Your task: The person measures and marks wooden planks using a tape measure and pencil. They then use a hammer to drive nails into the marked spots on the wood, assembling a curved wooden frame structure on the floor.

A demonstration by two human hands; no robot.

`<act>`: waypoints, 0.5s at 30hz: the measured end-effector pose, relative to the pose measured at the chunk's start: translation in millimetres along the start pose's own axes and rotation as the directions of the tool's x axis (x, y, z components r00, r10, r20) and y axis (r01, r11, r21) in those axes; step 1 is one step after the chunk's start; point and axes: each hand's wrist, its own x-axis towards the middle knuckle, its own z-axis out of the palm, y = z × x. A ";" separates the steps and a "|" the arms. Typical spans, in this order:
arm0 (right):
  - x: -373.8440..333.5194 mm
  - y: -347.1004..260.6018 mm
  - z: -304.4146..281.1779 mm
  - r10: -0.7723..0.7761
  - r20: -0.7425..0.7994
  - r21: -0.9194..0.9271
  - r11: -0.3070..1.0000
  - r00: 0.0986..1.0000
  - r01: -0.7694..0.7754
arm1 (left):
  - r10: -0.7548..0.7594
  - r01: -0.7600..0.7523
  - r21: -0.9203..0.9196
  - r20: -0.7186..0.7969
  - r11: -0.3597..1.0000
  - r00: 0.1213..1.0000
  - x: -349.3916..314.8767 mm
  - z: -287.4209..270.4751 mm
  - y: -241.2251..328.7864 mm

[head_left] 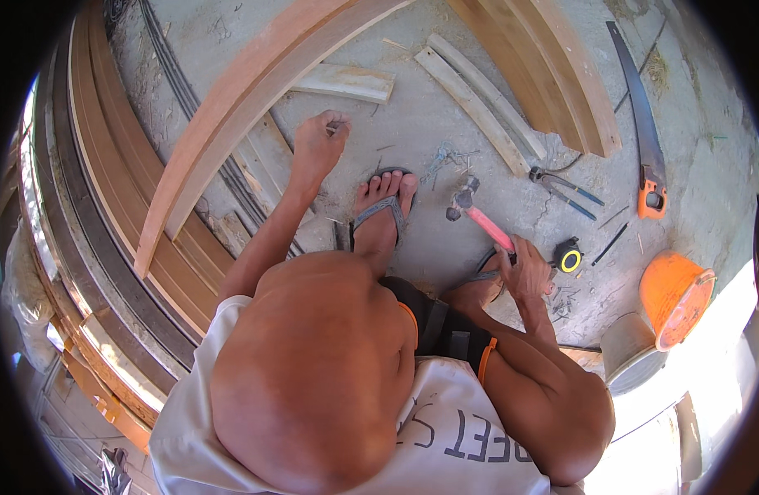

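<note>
My left hand (321, 144) is closed, raised beside the curved wooden piece (231, 99) that arcs across the upper left. Something small and dark shows between its fingers, too small to name. My right hand (526, 272) grips the pink-red handle of a claw hammer (488, 227) near its end. The hammer's metal head points up and left, in front of my sandalled feet. Close to the right of that hand are a black and yellow tape measure (568, 255) and a scatter of loose nails (565, 304).
Pincers (566, 195), a handsaw (643, 124) and a black pencil-like stick (610, 245) lie on the concrete at right. An orange bucket (672, 297) leans on a grey one (631, 351). Wood strips (478, 107) and thick boards (536, 66) lie ahead; long planks (107, 148) run along the left.
</note>
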 end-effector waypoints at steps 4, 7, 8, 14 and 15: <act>0.6 1.3 4.3 -0.106 -0.009 -0.084 0.991 0.994 0.105 | 0.074 -0.074 0.023 0.022 0.997 0.997 -28.9 17.3 -26.5; 10.2 7.4 7.3 -0.134 -0.012 -0.079 0.988 0.991 0.133 | 0.110 -0.111 0.064 0.019 0.992 0.994 -27.9 34.0 -27.3; 12.8 10.7 7.4 -0.135 -0.011 -0.078 0.988 0.991 0.133 | 0.110 -0.111 0.085 0.008 0.990 0.994 -24.8 38.3 -25.9; 23.8 11.4 -3.0 -0.088 0.031 -0.060 0.994 0.996 0.090 | 0.120 -0.130 -0.071 -0.126 0.989 0.985 14.4 41.0 1.0; 23.8 11.4 -2.2 -0.083 0.028 -0.055 0.995 0.996 0.084 | 0.136 -0.147 -0.065 -0.153 0.987 0.979 22.1 40.2 2.4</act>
